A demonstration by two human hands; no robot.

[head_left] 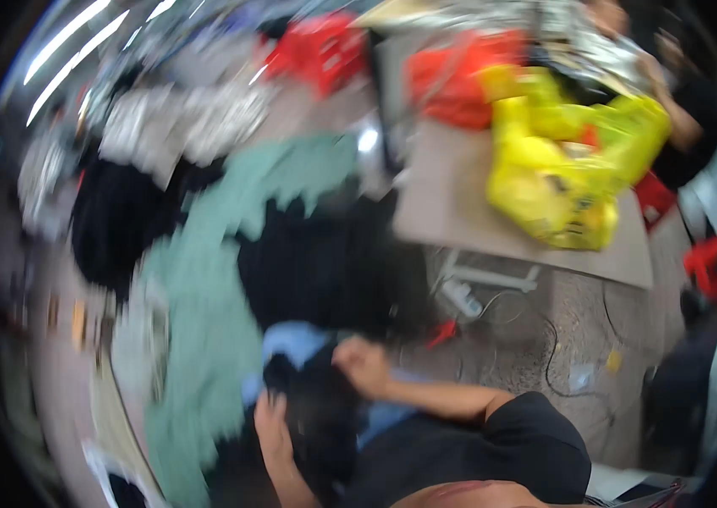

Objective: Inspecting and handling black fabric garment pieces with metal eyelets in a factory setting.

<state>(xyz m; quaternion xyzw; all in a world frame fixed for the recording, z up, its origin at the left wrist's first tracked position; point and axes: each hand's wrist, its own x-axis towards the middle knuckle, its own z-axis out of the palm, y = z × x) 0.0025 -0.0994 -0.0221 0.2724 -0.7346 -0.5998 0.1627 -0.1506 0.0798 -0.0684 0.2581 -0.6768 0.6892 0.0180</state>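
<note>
The picture is smeared by motion. A piece of black cloth (322,406) lies over my lap, with blue fabric (295,340) showing around it. My left hand (271,416) rests at the left edge of this cloth; its fingers are too blurred to read. At the cloth's upper right edge, my right hand (362,366) is closed with curled fingers, and whatever is in it cannot be made out. Just beyond my hands spreads a large heap of black fabric (333,262). Along its left side runs a long stretch of green fabric (206,313).
A table (452,199) at the right carries a yellow plastic bag (553,186) and a red bag (464,76). White cloth piles (181,118) lie at far left. A red stool (710,267) and dark cables (555,356) are on the right. Another person (689,110) is at far right.
</note>
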